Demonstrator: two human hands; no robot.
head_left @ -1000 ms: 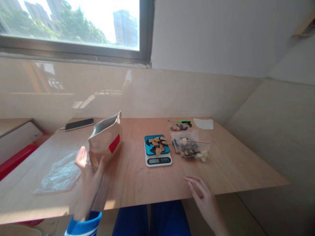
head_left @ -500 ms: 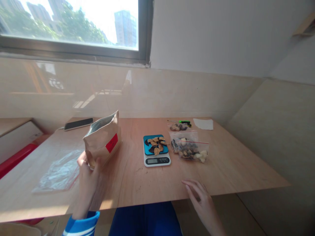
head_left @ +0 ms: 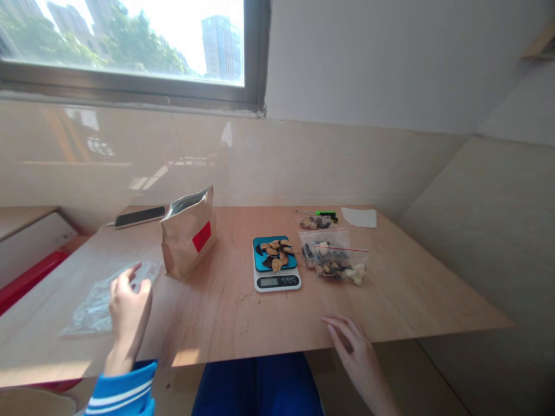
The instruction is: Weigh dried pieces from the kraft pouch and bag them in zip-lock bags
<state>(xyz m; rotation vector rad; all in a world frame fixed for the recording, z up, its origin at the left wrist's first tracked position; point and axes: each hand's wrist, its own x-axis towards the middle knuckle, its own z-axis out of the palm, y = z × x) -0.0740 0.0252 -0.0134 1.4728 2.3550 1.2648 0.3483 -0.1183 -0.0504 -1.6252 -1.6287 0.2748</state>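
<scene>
- Furthest left on the wooden table (head_left: 221,323), a clear plastic bag (head_left: 89,306) lies flat, its long axis slanting from near left to far right; I make out nothing inside it.
- The person's left hand (head_left: 130,305) is over that bag's right part, fingers apart and curved, gripping nothing; whether it touches the plastic, I can't tell.
- Behind lies a phone (head_left: 139,218).
- A brown paper bag (head_left: 184,245) stands upright, mouth up and open, its broad side running from near left to far right, red label towards the person. Silvery lining shows; its bottom is hidden.
- In the middle, a kitchen scale (head_left: 277,282) lies lengthwise away from the person, display end nearest, bearing dried brown slices (head_left: 276,264) on its blue top.
- Beside it, three zip bags (head_left: 340,271) hold dried pieces.
- The right hand (head_left: 354,353) is by the near edge, fingers loosely extended, holding nothing.
</scene>
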